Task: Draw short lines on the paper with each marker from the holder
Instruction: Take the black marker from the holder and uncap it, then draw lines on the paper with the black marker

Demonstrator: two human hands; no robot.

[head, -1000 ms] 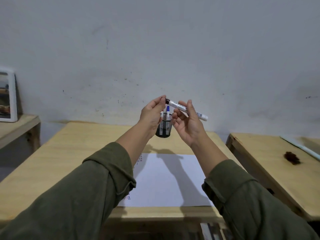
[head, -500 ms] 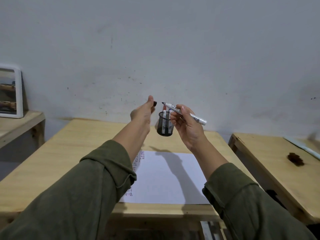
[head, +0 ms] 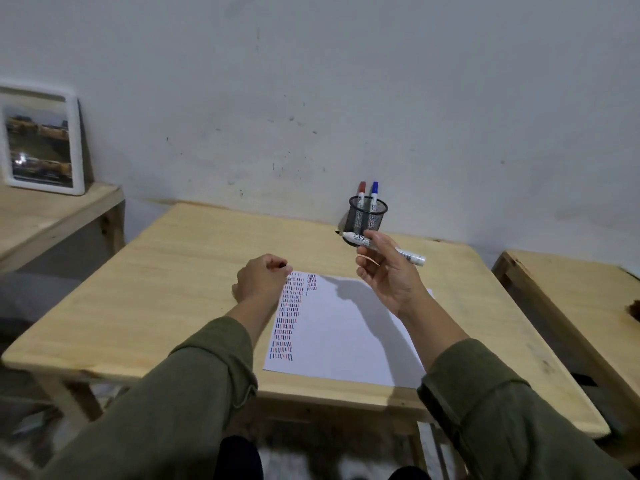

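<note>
Uncapped and ready: the right hand [head: 388, 271] is up above the far edge of the white sheet of paper [head: 346, 327], fingers closed round a white-barrelled marker with a black tip [head: 377, 244]. That marker lies nearly level, its long axis running from the tip at the person's left to the butt end out to the right, so the tip has to swing down and toward the person to meet the page. The paper sits below and nearer than the hand, on the pale wooden desk [head: 173, 289]. The left hand [head: 261, 282] is curled loosely closed at the sheet's top left corner, beside the columns of short red and blue strokes [head: 289, 313]; what it holds I cannot tell. Behind, the black mesh holder [head: 367, 216] stands with a red-capped marker [head: 361, 190] and a blue-capped marker [head: 374, 190].
</note>
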